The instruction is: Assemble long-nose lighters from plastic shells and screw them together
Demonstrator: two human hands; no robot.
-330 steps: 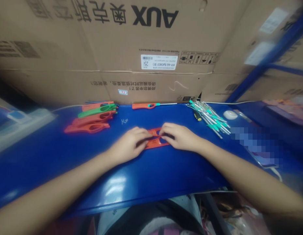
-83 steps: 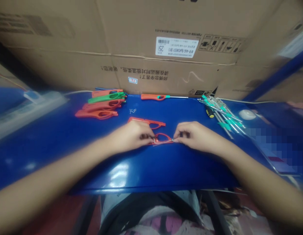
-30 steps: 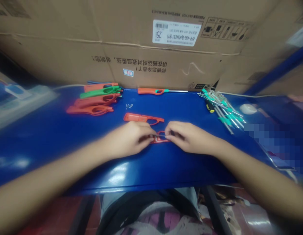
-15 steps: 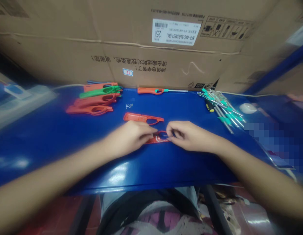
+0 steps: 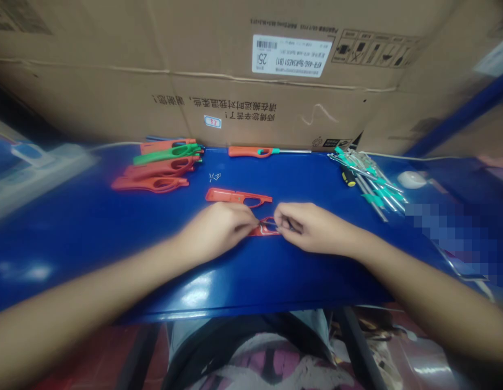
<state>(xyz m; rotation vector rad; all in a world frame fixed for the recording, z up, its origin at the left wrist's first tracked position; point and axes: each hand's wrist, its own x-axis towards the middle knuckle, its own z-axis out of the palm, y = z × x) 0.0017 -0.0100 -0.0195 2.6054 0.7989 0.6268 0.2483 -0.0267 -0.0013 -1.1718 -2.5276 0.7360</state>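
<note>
Just in front of me on the blue table lies an orange lighter casing half (image 5: pixel 269 230) with a finger loop and a thin white wire inside. My left hand (image 5: pixel 229 225) is closed at its left end, fingertips pressed together on it and partly hiding it. My right hand (image 5: pixel 304 225) is closed in a pinch over the loop. A thin tool (image 5: pixel 269 223), dark at its rear, sticks out of the right fingers toward the left fingertips; its exact kind is unclear. Another orange casing half (image 5: pixel 238 196) lies open side up just beyond my hands.
An assembled orange lighter (image 5: pixel 249 152) with a metal tube lies along the cardboard box (image 5: pixel 174 38). Orange and green casings (image 5: pixel 157 168) are stacked at left. Metal tubes with teal parts (image 5: pixel 375 181), a yellow-black tool (image 5: pixel 348 177) and a white object (image 5: pixel 411 180) are at right.
My left fingertips have drawn together slightly at the casing half. The right hand has shifted a little left, and the thin tool between the hands shows more plainly.
</note>
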